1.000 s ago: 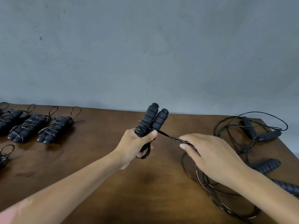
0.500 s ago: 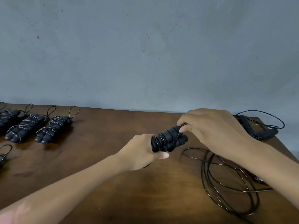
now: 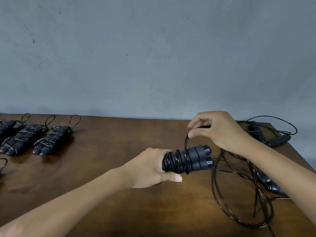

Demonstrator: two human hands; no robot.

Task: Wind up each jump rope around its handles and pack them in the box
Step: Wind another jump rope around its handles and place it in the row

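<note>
Lifted higher since half a second ago: right hand, pinching black cord above paired handles.
Gripped sideways over wooden table in left hand; mid-winding, another turn needed toward caps.

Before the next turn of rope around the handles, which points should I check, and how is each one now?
1. Left hand grips both handles side by side: ok.
2. Right hand pinches the rope above the handles: ok.
3. Turns already wound lie on the handles, none slipped off the end: ok.
4. Loose rope on the table free of the other unwound ropes: cannot tell; the strands cross.
5. Box ready for packing: cannot tell; none in view.
</note>
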